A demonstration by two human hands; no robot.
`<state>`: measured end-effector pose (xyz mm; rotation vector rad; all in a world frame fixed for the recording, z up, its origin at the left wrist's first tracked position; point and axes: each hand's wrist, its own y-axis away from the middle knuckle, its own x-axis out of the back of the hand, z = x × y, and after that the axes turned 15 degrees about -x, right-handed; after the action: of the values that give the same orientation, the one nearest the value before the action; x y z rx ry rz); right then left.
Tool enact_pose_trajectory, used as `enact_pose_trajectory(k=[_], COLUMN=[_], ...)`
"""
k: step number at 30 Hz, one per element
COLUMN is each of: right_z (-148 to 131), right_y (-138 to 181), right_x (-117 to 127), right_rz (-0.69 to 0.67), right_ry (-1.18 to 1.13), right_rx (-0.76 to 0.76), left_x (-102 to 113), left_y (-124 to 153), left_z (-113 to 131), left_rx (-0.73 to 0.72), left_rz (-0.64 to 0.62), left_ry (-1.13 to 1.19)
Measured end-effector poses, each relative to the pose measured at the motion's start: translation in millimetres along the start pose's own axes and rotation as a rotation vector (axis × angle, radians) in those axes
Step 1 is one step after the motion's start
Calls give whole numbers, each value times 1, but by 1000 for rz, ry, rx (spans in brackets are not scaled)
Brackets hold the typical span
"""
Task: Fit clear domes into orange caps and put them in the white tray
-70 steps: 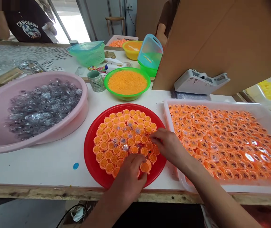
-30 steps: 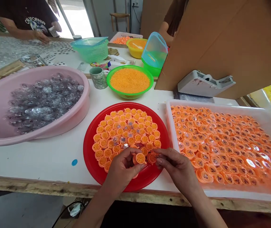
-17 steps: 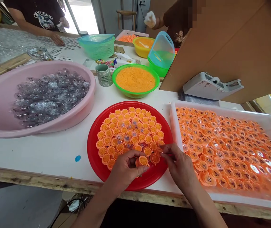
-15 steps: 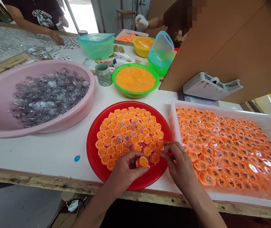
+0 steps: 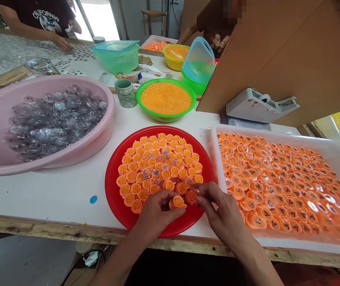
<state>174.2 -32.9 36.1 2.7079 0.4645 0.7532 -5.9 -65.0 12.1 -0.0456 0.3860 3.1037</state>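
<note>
Orange cups in round red tray

The left edge crops the pink tub; anything in the right hand is too small to tell.

A workshop, shown by the bench, red tray of matching orange cups and co-workers.
</note>
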Motion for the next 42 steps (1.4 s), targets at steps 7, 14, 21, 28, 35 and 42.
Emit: enact_pose_trajectory(k=[7,14,21,28,35,42], right_z=[5,6,7,4,8,11], right_y=[3,1,4,6,9,5], right_x=[-15,-14,-14,-16,-19,-10], right_rz=[-244,-291,-135,-53,-221,-61], right_ry=[-462,-531,-555,-554,-592,-595], right_rx=[-85,-128,-114,-143,-163,-166], left_x=[1,6,8,6,5,5], left_y=[0,2,2,4,3,5], left_z=[5,12,2,12,3,15], left_rx=[-41,17,-2,24,-21,82], left_rz=[-49,-78,-43,-74,-57,-33], left_ry=[-10,106,81,93,86,295])
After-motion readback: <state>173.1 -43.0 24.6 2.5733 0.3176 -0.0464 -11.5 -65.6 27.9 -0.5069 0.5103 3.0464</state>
